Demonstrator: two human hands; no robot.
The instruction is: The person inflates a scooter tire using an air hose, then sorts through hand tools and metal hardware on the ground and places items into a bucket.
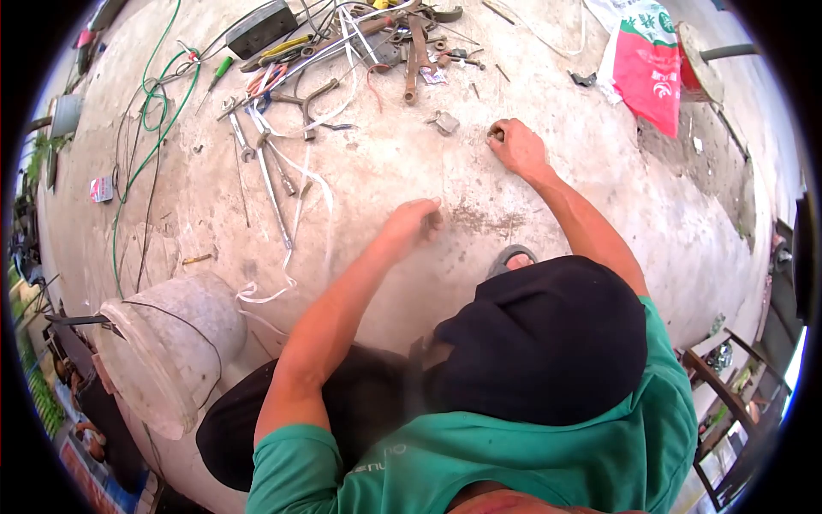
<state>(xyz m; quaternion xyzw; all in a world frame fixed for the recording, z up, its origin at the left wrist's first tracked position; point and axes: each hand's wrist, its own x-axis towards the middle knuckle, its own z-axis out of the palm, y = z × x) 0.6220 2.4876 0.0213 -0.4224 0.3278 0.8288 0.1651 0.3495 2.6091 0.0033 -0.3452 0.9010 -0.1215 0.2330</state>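
My right hand (519, 147) is closed, with a small dark, roundish piece (497, 134) pinched at its fingertips, just above the concrete floor. What kind of piece it is I cannot make out. Lower and to the left, my left hand (413, 224) hovers over the floor, fingers loosely bent and nothing visible in them. A small grey metal block (443, 122) lies on the concrete left of my right hand. Beyond it spreads a heap of tools and metal parts, with a rusty bar (414, 62), a T-shaped tool (308, 107) and a long wrench (274, 188).
A white bucket (163, 343) lies tipped on its side at left. Green cable (141, 163) and a green-handled screwdriver (221, 72) are at upper left. A red and white sack (648, 73) sits at upper right near a spool (700, 64). White strap (321, 184) trails across the wrenches.
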